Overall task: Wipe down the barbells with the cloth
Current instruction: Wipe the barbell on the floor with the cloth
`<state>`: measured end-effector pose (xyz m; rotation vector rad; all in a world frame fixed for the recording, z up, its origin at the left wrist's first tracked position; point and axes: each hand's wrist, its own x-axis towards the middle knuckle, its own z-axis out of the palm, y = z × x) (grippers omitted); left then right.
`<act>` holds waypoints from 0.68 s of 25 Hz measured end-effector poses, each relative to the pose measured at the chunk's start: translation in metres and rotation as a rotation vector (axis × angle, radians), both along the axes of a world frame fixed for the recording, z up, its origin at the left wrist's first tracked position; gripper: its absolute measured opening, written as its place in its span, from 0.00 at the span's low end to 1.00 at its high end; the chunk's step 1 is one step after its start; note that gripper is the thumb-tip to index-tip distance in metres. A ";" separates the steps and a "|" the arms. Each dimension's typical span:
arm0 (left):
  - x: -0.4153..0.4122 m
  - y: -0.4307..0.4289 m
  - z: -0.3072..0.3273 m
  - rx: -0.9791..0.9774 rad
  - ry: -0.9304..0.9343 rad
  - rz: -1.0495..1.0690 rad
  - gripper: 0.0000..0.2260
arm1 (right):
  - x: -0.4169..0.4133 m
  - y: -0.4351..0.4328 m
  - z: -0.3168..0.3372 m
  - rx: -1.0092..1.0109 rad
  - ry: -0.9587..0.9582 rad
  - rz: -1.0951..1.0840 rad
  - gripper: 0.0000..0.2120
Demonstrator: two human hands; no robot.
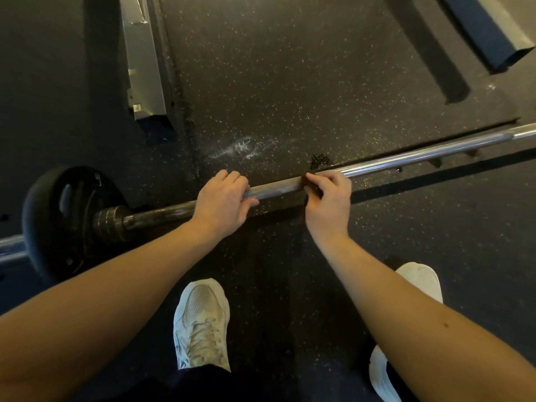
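Barbell (406,156): spans the view from lower left to upper right, above the speckled rubber floor (290,68). Its shadow falls offset below it, so it appears raised; what supports it is not visible. A black weight plate (58,216) sits on the left sleeve.

Left hand (223,198): fingers curled over the shaft and thumb under it, just right of the collar. In my judgement this is a steadying grip that keeps the bar from rolling during wiping.

Right hand (329,200): close beside the left, fingertips pinched on a small dark cloth (306,181) bunched against the shaft. The cloth sits where the dull left stretch meets the brighter right stretch, which suggests the wipe is working along the bar.

White shoes (201,323) stand near the bar. A pale smear (243,146) marks the floor beyond it.

Markings: none legible on plate, bar, cloth or shoes, since the plate face is too dark to read.
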<state>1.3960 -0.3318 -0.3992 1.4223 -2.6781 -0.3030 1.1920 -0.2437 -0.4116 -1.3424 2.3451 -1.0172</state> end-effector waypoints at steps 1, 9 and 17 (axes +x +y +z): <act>0.001 -0.001 -0.001 -0.002 -0.007 -0.013 0.15 | 0.015 -0.001 -0.001 0.003 -0.008 -0.025 0.13; 0.007 -0.009 -0.001 0.029 0.024 -0.026 0.15 | -0.002 -0.004 -0.001 -0.009 0.023 0.050 0.12; 0.010 -0.005 -0.005 0.050 0.071 0.022 0.14 | 0.047 -0.003 -0.005 -0.023 0.061 0.304 0.11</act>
